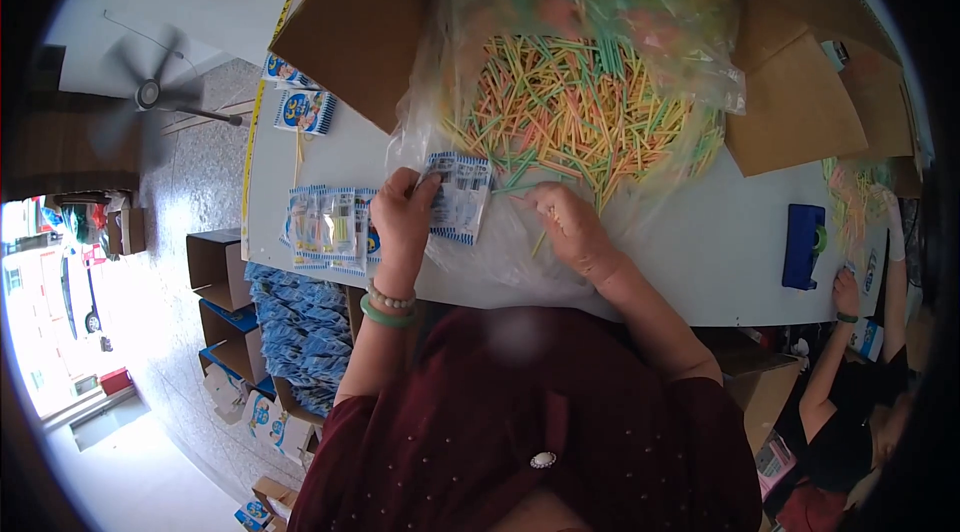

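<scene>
My left hand is closed, thumb and fingers pinching the upper left edge of a small blue-and-clear packet. A green bangle and a beaded bracelet sit on that wrist. To the right of the packet, my right hand is closed, with the tips of thin coloured sticks showing at its fingertips toward the packet; how many it holds is hidden. Just beyond both hands, a large heap of thin yellow, pink and green sticks spills from a clear plastic bag inside an open cardboard box.
Left of my hand lie several overlapping packets, with more packets farther back. A box of blue packets stands below the table's left edge. A blue tape dispenser is on the right, near a co-worker's hands. A fan stands far left.
</scene>
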The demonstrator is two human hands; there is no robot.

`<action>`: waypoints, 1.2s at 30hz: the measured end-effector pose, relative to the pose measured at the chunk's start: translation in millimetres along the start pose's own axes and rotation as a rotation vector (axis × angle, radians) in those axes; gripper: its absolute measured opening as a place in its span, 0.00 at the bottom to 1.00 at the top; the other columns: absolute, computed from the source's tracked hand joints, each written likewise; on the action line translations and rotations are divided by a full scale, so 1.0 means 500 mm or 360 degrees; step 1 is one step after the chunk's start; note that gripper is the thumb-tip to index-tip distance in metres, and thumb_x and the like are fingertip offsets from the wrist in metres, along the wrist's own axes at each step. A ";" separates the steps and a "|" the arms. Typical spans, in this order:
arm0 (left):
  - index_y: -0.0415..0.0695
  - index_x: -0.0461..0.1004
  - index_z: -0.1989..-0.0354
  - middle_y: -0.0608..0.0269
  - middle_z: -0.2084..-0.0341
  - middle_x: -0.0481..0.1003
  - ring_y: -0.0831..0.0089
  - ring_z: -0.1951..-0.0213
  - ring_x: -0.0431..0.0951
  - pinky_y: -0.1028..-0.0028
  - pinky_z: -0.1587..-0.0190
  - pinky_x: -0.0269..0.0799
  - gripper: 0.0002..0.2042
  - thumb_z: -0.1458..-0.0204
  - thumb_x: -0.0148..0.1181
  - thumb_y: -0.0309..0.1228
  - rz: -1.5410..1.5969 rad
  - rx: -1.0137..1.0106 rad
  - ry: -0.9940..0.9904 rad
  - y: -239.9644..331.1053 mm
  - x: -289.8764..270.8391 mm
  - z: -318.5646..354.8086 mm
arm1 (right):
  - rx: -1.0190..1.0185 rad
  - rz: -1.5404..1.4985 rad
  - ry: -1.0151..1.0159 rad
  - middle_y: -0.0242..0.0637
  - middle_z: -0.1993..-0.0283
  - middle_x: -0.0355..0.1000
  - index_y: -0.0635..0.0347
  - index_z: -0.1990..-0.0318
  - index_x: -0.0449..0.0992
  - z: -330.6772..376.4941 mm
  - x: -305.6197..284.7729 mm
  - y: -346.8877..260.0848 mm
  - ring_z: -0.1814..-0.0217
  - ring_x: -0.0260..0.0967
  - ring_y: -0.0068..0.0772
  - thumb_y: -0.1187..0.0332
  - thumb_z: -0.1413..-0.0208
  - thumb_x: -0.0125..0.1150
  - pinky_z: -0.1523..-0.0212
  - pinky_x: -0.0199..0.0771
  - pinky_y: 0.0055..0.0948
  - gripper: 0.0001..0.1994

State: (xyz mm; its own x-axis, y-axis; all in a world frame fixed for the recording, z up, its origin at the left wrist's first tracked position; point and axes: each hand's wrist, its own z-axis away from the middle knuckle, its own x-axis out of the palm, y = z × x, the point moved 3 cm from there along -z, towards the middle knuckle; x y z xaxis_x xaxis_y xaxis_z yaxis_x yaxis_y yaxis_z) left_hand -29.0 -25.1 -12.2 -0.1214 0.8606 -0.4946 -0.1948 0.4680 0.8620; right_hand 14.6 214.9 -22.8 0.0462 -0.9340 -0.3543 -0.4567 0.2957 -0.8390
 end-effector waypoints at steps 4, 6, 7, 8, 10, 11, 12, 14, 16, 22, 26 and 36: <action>0.40 0.68 0.78 0.66 0.82 0.66 0.74 0.77 0.66 0.74 0.72 0.63 0.09 0.58 0.65 0.21 -0.0391 0.0822 0.0488 0.053 -0.015 0.031 | 0.0177 0.0044 0.0054 0.41 0.65 0.70 0.62 0.59 0.66 0.010 -0.007 0.008 0.63 0.71 0.36 0.82 0.47 0.52 0.59 0.70 0.28 0.09; 0.41 0.70 0.76 0.63 0.80 0.68 0.66 0.76 0.69 0.71 0.70 0.65 0.07 0.59 0.64 0.21 -0.0364 0.1014 0.0592 0.080 -0.022 0.049 | 0.0320 0.0026 0.0156 0.39 0.66 0.69 0.63 0.58 0.66 0.002 -0.021 -0.002 0.65 0.70 0.32 0.81 0.46 0.52 0.60 0.70 0.27 0.09; 0.41 0.71 0.74 0.64 0.80 0.69 0.69 0.76 0.70 0.71 0.71 0.65 0.07 0.59 0.65 0.20 -0.0193 0.0925 0.0439 0.089 -0.019 0.051 | 0.0468 -0.0189 0.0210 0.35 0.68 0.68 0.63 0.57 0.66 -0.011 -0.030 -0.012 0.67 0.68 0.28 0.80 0.45 0.52 0.62 0.69 0.25 0.08; 0.41 0.71 0.73 0.65 0.80 0.70 0.71 0.76 0.70 0.71 0.72 0.65 0.08 0.59 0.65 0.20 -0.0023 0.0834 0.0285 0.091 -0.011 0.055 | 0.0616 -0.0404 0.0265 0.32 0.69 0.66 0.64 0.55 0.67 -0.022 -0.038 -0.023 0.68 0.66 0.24 0.78 0.43 0.52 0.64 0.68 0.24 0.09; 0.41 0.73 0.70 0.70 0.75 0.74 0.78 0.72 0.73 0.76 0.69 0.68 0.06 0.55 0.63 0.19 0.0433 0.0314 -0.0041 0.088 0.022 0.068 | 0.0670 -0.0583 0.0157 0.30 0.70 0.64 0.64 0.55 0.67 -0.052 -0.043 -0.065 0.69 0.63 0.21 0.77 0.43 0.53 0.67 0.67 0.22 0.09; 0.41 0.74 0.68 0.71 0.72 0.75 0.81 0.70 0.73 0.78 0.67 0.69 0.06 0.53 0.62 0.18 0.0890 0.0084 -0.0281 0.116 0.047 0.076 | 0.0726 -0.0758 0.0055 0.28 0.71 0.62 0.65 0.55 0.67 -0.060 -0.037 -0.075 0.71 0.60 0.18 0.76 0.43 0.53 0.69 0.65 0.21 0.09; 0.41 0.74 0.66 0.71 0.69 0.76 0.84 0.68 0.73 0.81 0.65 0.70 0.06 0.51 0.60 0.17 0.1343 -0.0151 -0.0536 0.135 0.071 0.081 | 0.0728 -0.0745 0.0067 0.28 0.71 0.62 0.65 0.55 0.67 -0.064 -0.035 -0.075 0.71 0.60 0.18 0.76 0.43 0.53 0.69 0.65 0.21 0.09; 0.42 0.74 0.64 0.70 0.65 0.77 0.85 0.65 0.73 0.81 0.59 0.71 0.07 0.49 0.57 0.16 0.1285 -0.0125 -0.0630 0.136 0.091 0.082 | 0.0528 -0.0360 -0.0061 0.27 0.71 0.61 0.65 0.58 0.68 -0.069 -0.031 -0.074 0.70 0.58 0.16 0.74 0.43 0.54 0.69 0.62 0.19 0.07; 0.43 0.75 0.67 0.73 0.69 0.76 0.88 0.68 0.70 0.82 0.64 0.68 0.06 0.49 0.59 0.17 0.1140 -0.0243 -0.0737 0.140 0.104 0.089 | 0.0637 -0.0251 -0.0114 0.26 0.71 0.60 0.65 0.59 0.68 -0.052 -0.038 -0.053 0.70 0.56 0.16 0.73 0.43 0.56 0.69 0.61 0.18 0.07; 0.45 0.69 0.81 0.78 0.80 0.64 0.89 0.74 0.59 0.83 0.72 0.59 0.11 0.52 0.62 0.17 0.0926 0.0101 -0.0721 0.088 0.106 0.075 | 0.0634 -0.0393 -0.0075 0.27 0.72 0.60 0.64 0.61 0.69 -0.056 -0.059 -0.073 0.70 0.57 0.18 0.73 0.45 0.57 0.68 0.63 0.20 0.07; 0.46 0.64 0.83 0.79 0.82 0.59 0.88 0.75 0.57 0.83 0.72 0.58 0.15 0.53 0.63 0.17 0.0852 0.0044 -0.0693 0.104 0.111 0.074 | 0.0567 -0.0284 -0.0291 0.27 0.74 0.60 0.64 0.62 0.68 -0.072 -0.059 -0.078 0.71 0.57 0.19 0.72 0.45 0.59 0.69 0.62 0.22 0.07; 0.35 0.73 0.75 0.69 0.82 0.66 0.80 0.76 0.64 0.78 0.72 0.61 0.05 0.55 0.65 0.20 0.0505 0.0319 -0.0620 0.086 0.101 0.078 | 0.0535 -0.0222 0.0201 0.33 0.75 0.63 0.64 0.66 0.68 -0.025 -0.033 -0.028 0.72 0.61 0.23 0.72 0.45 0.58 0.70 0.64 0.24 0.06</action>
State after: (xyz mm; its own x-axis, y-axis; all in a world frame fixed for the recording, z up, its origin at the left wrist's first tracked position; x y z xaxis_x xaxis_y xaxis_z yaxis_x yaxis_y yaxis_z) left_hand -5.5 46.2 4.0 0.2331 0.9589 -0.1615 -0.0134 0.1692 0.9855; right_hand 9.3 223.5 -0.1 -0.0321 -0.9811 -0.1909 -0.1360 0.1935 -0.9716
